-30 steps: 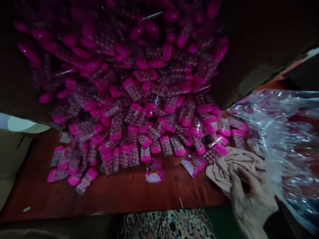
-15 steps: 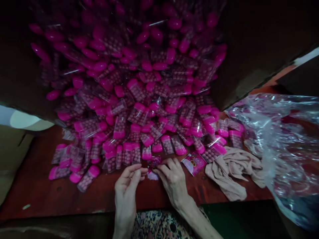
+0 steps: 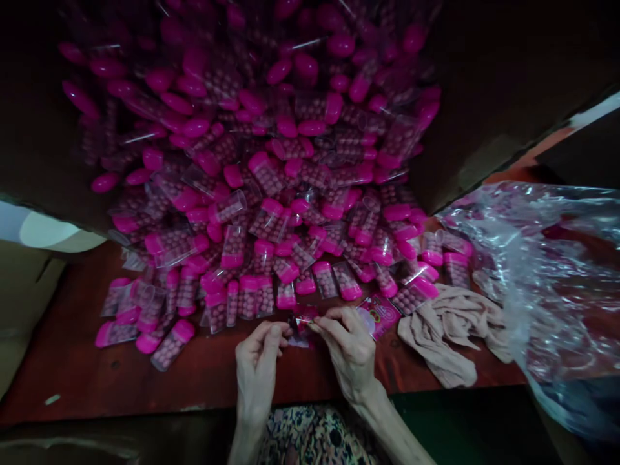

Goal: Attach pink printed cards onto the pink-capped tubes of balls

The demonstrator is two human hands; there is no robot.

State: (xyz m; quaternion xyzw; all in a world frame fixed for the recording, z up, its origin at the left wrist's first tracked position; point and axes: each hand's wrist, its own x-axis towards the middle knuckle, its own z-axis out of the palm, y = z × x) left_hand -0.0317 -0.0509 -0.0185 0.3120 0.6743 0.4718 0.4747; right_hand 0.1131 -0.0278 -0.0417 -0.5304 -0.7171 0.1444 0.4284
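Between my two hands, just above the red table, is a small pink printed label (image 3: pixel 304 320), shiny and bent. My right hand (image 3: pixel 349 345) pinches its right edge between thumb and fingertips. My left hand (image 3: pixel 259 354) has its thumb and fingers pressed together at the label's left edge. A second pink printed label (image 3: pixel 380 315) lies flat on the table beyond my right hand, partly behind it. Beyond both hands are clear flat bottles (image 3: pixel 265 296) with pink caps, full of small round balls.
A large heap of the same bottles (image 3: pixel 264 174) rises into a dark box (image 3: pixel 465 116) at the back. A crumpled beige cloth (image 3: pixel 453 332) lies right of my hands, beside clear plastic sheeting (image 3: pixel 566 290). The red wooden table (image 3: pixel 116 381) ends close to my lap.
Both hands have shifted slightly right. The label between them has lifted and bent, and my right hand now partly covers the flat label.
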